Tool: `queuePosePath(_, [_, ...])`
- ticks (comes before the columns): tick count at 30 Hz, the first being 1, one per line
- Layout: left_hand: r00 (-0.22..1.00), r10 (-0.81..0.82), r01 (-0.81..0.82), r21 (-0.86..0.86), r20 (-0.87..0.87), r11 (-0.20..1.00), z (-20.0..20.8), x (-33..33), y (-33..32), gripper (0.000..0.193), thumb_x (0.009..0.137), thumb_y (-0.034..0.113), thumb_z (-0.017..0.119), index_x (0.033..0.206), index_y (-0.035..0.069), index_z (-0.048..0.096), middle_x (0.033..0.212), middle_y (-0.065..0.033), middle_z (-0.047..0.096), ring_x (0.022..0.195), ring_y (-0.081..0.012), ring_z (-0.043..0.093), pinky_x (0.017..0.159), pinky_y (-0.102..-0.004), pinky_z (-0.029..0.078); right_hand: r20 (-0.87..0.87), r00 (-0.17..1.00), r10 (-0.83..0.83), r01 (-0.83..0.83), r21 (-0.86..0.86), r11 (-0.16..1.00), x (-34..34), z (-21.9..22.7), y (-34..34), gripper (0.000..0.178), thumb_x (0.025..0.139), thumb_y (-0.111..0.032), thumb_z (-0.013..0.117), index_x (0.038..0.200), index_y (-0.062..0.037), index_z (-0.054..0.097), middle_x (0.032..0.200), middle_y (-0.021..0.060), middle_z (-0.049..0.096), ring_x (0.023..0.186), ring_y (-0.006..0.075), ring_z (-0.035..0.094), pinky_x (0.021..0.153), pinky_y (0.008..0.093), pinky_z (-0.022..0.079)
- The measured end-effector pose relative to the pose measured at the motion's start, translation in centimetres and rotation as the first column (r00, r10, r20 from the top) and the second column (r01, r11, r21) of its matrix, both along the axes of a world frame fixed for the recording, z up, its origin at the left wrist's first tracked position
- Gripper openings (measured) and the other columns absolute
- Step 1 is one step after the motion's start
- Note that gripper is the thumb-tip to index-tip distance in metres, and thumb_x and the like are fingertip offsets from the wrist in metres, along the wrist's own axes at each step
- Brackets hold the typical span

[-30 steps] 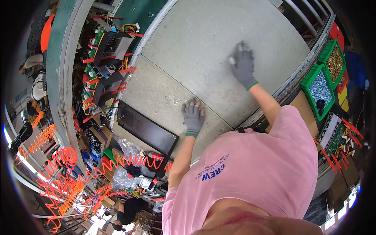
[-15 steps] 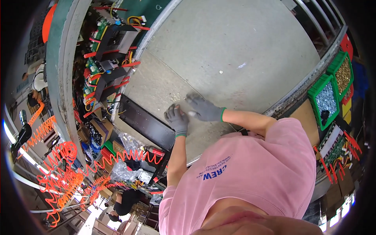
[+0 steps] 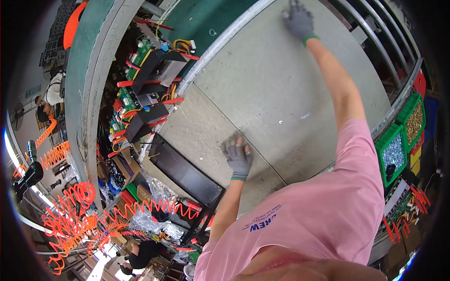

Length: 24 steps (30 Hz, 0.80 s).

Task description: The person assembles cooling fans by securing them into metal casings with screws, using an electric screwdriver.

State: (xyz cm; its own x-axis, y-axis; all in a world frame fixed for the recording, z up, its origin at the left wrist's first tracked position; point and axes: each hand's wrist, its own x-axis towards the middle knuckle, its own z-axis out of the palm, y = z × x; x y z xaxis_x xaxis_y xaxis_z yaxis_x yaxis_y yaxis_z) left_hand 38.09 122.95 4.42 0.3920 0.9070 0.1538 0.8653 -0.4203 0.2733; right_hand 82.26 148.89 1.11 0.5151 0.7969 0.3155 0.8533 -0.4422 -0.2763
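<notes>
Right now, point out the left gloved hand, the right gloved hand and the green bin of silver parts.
left gloved hand (image 3: 238, 157), head view, back of the glove.
right gloved hand (image 3: 298, 19), head view, back of the glove.
green bin (image 3: 380, 143), head view, near rim.

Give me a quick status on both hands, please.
Left hand flat on bench, empty. Right hand at far edge, grip unclear. Small screw lies between.

Illumination is bright and even across the grey workbench (image 3: 290, 93), with soft, faint shadows. A blown-out glare patch sits at the lower left rim. Fisheye distortion bends straight edges toward a black circular border. Central detail is sharp; the rim softens.
</notes>
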Motion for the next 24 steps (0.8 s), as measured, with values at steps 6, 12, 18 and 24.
queuePosePath(6, [0.984, -0.125, 0.108, -0.131, -0.129, 0.986, -0.5, 1.5, 1.6, 0.043, 0.08, 0.019, 0.055, 0.123, 0.013, 0.052, 0.13, -0.0082, 0.048, 0.126, -0.0261, 0.04, 0.104, -0.0597, 0.019, -0.231, 0.965, -0.127, 0.038, -0.356, 0.934, 2.6, 3.0, 1.4, 0.053, 0.092, -0.038, 0.035, 0.135, -0.0075, 0.039, 0.146, 0.0159, 0.027, 0.134, 0.0331, 0.027, 0.107, 0.0537, 0.021])
queuePosePath(12, [0.98, -0.08, 0.071, -0.059, -0.181, 0.996, -0.8, -0.9, 1.9, 0.04, 0.081, 0.019, 0.053, 0.121, 0.011, 0.054, 0.131, -0.0074, 0.047, 0.124, -0.0257, 0.042, 0.103, -0.0589, 0.021, -0.126, 0.956, 0.265, -0.289, -0.26, 0.921, -7.4, -2.3, -0.9, 0.053, 0.092, -0.042, 0.035, 0.136, -0.0136, 0.038, 0.145, 0.017, 0.027, 0.136, 0.0302, 0.023, 0.11, 0.0492, 0.014])
queuePosePath(18, [0.949, 0.16, -0.163, 0.011, -0.271, 0.987, -1.0, -4.5, 1.1, 0.04, 0.082, 0.022, 0.05, 0.121, 0.01, 0.052, 0.13, -0.0075, 0.047, 0.125, -0.0248, 0.04, 0.103, -0.0562, 0.021, -0.271, 0.629, 0.729, -0.762, -0.024, 0.648, -25.8, -2.0, -12.8, 0.052, 0.083, -0.023, 0.048, 0.129, 0.001, 0.039, 0.131, 0.0217, 0.043, 0.126, 0.0329, 0.038, 0.106, 0.0546, 0.019])
queuePosePath(24, [0.875, 0.365, -0.392, -0.025, -0.318, 0.92, -0.6, -8.1, -1.1, 0.045, 0.082, 0.025, 0.051, 0.125, 0.011, 0.049, 0.133, -0.0087, 0.045, 0.128, -0.0272, 0.036, 0.103, -0.0552, 0.022, -0.421, 0.463, 0.78, -0.823, 0.122, 0.555, -31.2, 3.8, -25.0, 0.054, 0.086, -0.032, 0.048, 0.133, -0.0066, 0.038, 0.136, 0.0173, 0.039, 0.127, 0.0325, 0.036, 0.108, 0.0554, 0.015])
